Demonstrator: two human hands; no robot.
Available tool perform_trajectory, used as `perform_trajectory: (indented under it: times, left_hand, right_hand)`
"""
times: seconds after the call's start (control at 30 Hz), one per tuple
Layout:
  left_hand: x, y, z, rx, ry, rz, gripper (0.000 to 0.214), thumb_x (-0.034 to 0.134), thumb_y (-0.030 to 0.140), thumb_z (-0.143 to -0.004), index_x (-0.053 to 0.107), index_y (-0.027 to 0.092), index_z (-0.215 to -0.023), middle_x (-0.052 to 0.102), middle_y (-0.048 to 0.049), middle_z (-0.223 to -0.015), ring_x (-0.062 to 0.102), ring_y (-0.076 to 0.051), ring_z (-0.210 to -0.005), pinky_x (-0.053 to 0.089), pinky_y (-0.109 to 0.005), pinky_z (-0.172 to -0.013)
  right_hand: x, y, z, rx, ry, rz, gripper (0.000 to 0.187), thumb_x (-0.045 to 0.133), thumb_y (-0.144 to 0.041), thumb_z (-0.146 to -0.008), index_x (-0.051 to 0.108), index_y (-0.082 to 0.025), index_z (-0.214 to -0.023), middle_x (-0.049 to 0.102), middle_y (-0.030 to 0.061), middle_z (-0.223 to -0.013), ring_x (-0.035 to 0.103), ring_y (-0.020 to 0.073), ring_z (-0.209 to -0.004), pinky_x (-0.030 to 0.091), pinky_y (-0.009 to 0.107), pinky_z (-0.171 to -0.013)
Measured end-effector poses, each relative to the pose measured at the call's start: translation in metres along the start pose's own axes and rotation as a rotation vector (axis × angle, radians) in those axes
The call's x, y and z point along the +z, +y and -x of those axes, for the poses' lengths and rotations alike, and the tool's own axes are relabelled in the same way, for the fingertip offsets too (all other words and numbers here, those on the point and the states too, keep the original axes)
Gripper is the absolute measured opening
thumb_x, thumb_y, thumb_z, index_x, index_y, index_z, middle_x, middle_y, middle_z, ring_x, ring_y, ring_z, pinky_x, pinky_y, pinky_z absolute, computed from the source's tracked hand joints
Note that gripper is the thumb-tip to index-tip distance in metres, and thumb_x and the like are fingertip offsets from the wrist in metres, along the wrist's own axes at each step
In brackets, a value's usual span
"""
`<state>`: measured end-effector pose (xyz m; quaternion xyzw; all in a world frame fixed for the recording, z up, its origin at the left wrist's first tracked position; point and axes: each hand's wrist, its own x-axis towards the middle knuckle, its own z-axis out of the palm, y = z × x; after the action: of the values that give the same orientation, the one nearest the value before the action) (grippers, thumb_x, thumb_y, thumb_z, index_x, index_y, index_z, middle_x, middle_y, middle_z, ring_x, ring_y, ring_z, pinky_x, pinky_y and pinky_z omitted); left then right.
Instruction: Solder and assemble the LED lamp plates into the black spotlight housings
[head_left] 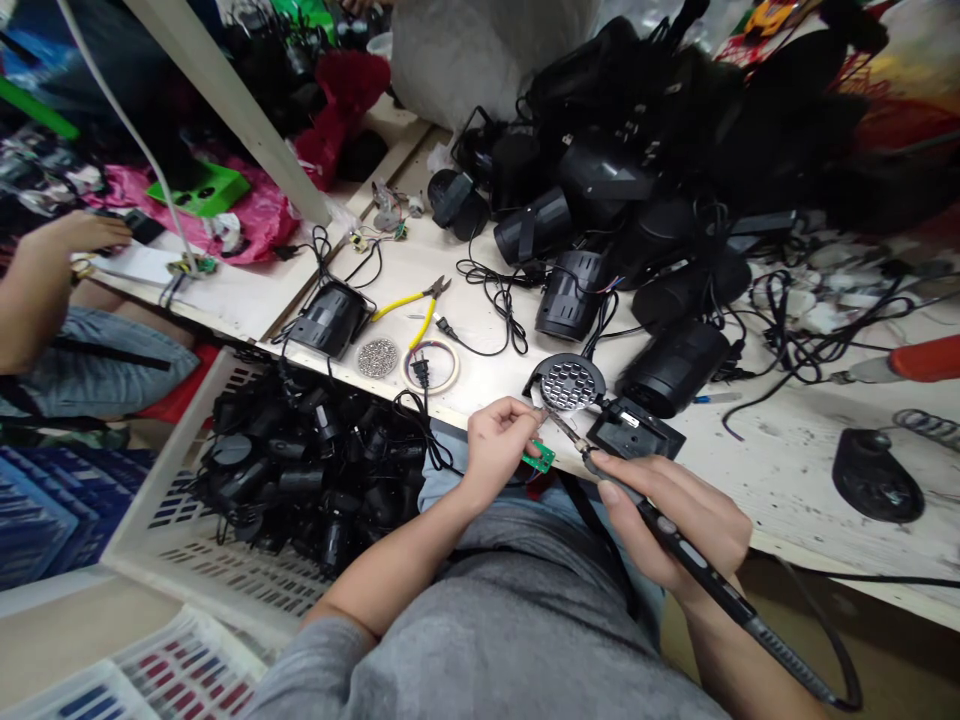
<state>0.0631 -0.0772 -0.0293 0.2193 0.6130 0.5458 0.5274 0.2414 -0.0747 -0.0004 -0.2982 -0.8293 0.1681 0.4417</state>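
My right hand (667, 510) is wrapped round the black handle of a soldering iron (701, 570). The iron's metal tip points up and left, close to my left fingertips, at the near edge of a round lamp head (571, 385) with many small lenses. My left hand (501, 440) is closed in a pinch there; what its fingertips grip is too small to make out. A small green circuit board (538, 458) hangs just below those fingers, at the table's front edge. Right of the lamp head lies an open, flat black housing (634, 430).
Yellow-handled cutters (431, 298), a tape roll (431, 367) and a metal-wool pad (376, 357) lie left. Black lamp housings (574, 295) and cables crowd the back. A black stand (877, 475) is right. A crate (172, 540) of black parts stands below. A co-worker's hand (82, 232) is far left.
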Motion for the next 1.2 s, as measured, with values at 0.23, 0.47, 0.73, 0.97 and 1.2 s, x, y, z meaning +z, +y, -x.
perform_trajectory:
  times: [0.23, 0.47, 0.73, 0.97, 1.2]
  left_hand:
    - [0.001, 0.001, 0.001, 0.007, 0.013, -0.002, 0.022, 0.071, 0.035, -0.064, 0.062, 0.016, -0.058, 0.056, 0.0038, -0.048, 0.053, -0.008, -0.036, 0.039, -0.018, -0.04]
    - [0.001, 0.005, 0.002, -0.01, 0.018, 0.009, 0.017, 0.068, 0.032, -0.06, 0.063, 0.017, -0.056, 0.057, 0.004, -0.047, 0.054, -0.008, -0.037, 0.038, -0.017, -0.039]
    - [0.002, 0.004, 0.001, -0.008, 0.019, 0.004, 0.02, 0.071, 0.034, -0.061, 0.062, 0.017, -0.055, 0.057, 0.0041, -0.047, 0.053, -0.008, -0.036, 0.038, -0.017, -0.039]
    - [0.002, 0.004, 0.0, -0.011, 0.026, -0.002, 0.022, 0.072, 0.035, -0.061, 0.062, 0.017, -0.055, 0.057, 0.0037, -0.047, 0.052, -0.008, -0.036, 0.038, -0.017, -0.039]
    - [0.003, 0.003, 0.0, -0.008, 0.028, 0.008, 0.022, 0.073, 0.035, -0.059, 0.061, 0.017, -0.054, 0.056, 0.0039, -0.046, 0.052, -0.007, -0.035, 0.036, -0.017, -0.038]
  right_hand:
    - [-0.002, 0.002, 0.004, 0.01, 0.004, 0.012, 0.029, 0.066, -0.005, -0.085, 0.071, -0.015, -0.111, 0.073, 0.0054, -0.087, 0.068, 0.0138, -0.071, 0.056, 0.026, -0.065]
    - [0.001, -0.001, -0.004, -0.006, 0.002, 0.0, 0.031, 0.065, -0.002, -0.084, 0.071, -0.017, -0.111, 0.074, 0.0043, -0.085, 0.068, 0.013, -0.067, 0.057, 0.025, -0.064]
    - [0.002, -0.002, -0.003, 0.024, 0.004, 0.013, 0.03, 0.064, -0.004, -0.085, 0.071, -0.019, -0.111, 0.075, 0.004, -0.087, 0.07, 0.0137, -0.069, 0.058, 0.025, -0.065]
    - [0.002, 0.0, 0.0, 0.032, 0.025, -0.002, 0.029, 0.064, -0.006, -0.086, 0.072, -0.018, -0.112, 0.075, 0.0049, -0.088, 0.07, 0.0147, -0.071, 0.059, 0.026, -0.066]
    - [-0.014, -0.007, 0.005, 0.089, 0.029, -0.003, 0.032, 0.064, -0.008, -0.086, 0.073, -0.021, -0.114, 0.074, 0.0039, -0.086, 0.069, 0.0151, -0.069, 0.057, 0.026, -0.062]
